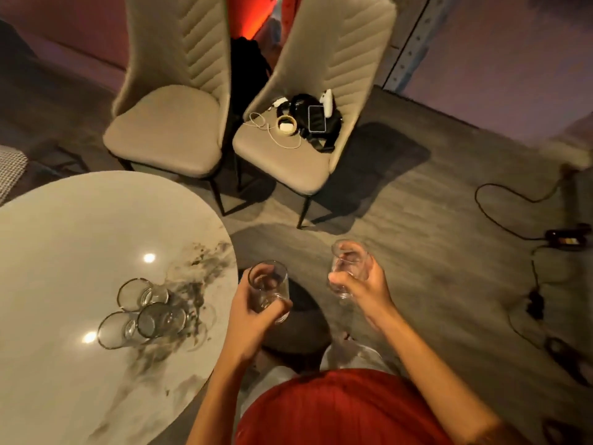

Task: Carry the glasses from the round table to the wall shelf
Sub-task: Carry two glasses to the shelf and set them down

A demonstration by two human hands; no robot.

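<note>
Your L hand is wrapped round a clear glass, fingers behind, thumb across the front near the base; glass upright, held just off the round table's right edge, over the floor. Your R hand grips a second clear glass the same way, thumb in front, tilted slightly, also over the floor and apart from the L one. Both look empty.

Three more glasses left on the tabletop, clustered nr the dark marbled patch on the right side: one at the back, one front-left, one front-right, the front pair touching or nearly so, can't tell which. 2 ceiling-light reflections on the table surface.

Beyond the table: 2 beige padded chairs side by side. Left chair seat bare; right chair holds a phone, tape roll, white cable and dark gear. Black cables run across the wood floor at right. Wall shelf not in view.
</note>
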